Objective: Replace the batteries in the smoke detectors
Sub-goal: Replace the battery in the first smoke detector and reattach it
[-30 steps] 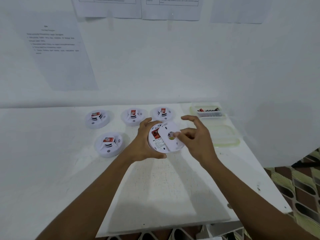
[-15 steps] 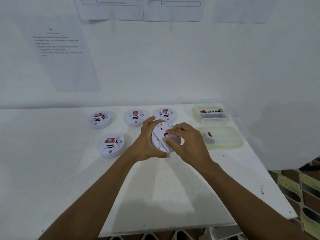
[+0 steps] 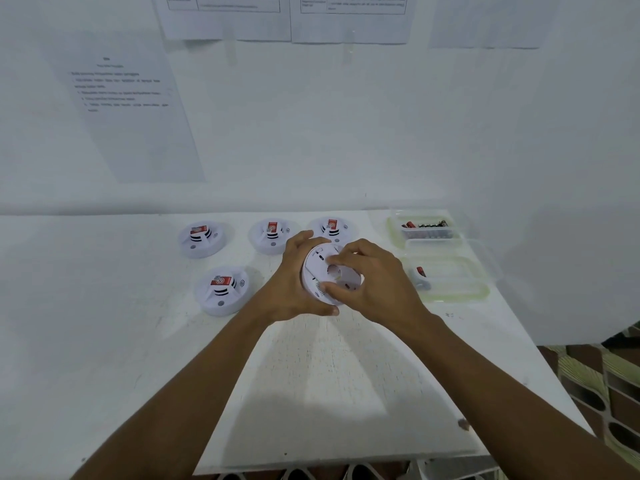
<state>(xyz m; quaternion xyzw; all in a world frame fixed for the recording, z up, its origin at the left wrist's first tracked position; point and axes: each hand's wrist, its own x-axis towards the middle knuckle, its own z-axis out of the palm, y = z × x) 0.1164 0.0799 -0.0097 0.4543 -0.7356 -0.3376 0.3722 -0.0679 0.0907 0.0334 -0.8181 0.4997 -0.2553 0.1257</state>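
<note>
Holding a round white smoke detector (image 3: 317, 271) a little above the worktop (image 3: 311, 375), the person has both hands on it near the middle of the head view. The detector is tilted, and its flat back side faces the camera. The left hand (image 3: 294, 282) grips the rim from the left, with the fingers curled over the top edge and the thumb under the lower edge. The right hand (image 3: 377, 282) comes from the right and its curled fingers and thumb press on the back plate, so it grasps the same detector. Behind the hands a back row of three detectors (image 3: 273, 233) lies face up on the worktop, each with a red label on top. A fourth detector (image 3: 221, 289) lies alone in front of the row, left of the left hand. At the right back corner stands a clear battery box (image 3: 426, 233) with several batteries inside. Just in front of it is a clear tray (image 3: 457, 292), and a single battery (image 3: 420, 273) lies at its left end. Some paper sheets (image 3: 128, 105) with text hang on the white wall behind.
</note>
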